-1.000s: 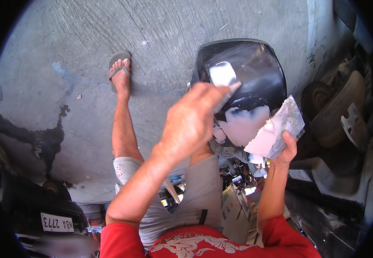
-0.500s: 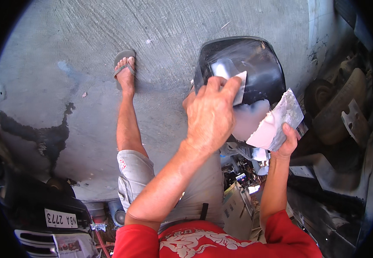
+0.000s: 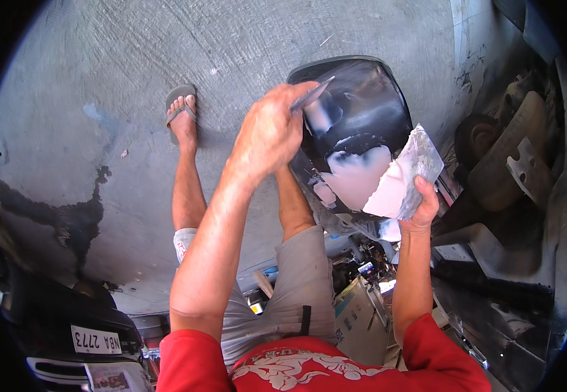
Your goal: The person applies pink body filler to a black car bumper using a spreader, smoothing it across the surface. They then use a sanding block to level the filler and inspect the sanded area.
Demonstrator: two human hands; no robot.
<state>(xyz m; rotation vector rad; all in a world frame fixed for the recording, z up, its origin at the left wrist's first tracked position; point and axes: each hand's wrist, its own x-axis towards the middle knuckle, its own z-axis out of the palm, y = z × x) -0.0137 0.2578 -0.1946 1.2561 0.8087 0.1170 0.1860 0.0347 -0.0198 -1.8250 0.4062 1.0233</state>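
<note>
Over the left edge of a black curved panel (image 3: 378,108), a thin flat spreader (image 3: 311,95) is grasped by the left hand (image 3: 272,127), between the thumb and the bent fingers; whether the panel is touched by its blade cannot be told. Beside it, a pale patch (image 3: 321,116) is seen on the panel's left part. Toward the near edge of the panel, a broad area is covered with pink putty (image 3: 355,178), uneven at its border. Over the near right corner, a flat grey palette (image 3: 426,155) is held, tilted, by the right hand (image 3: 422,204), with the thumb pressed on its upper face; its left part is loaded with a pink putty layer (image 3: 388,191). On the concrete floor (image 3: 127,209), well to the left of the panel, a sandal (image 3: 173,125) is worn on the left foot.
</note>
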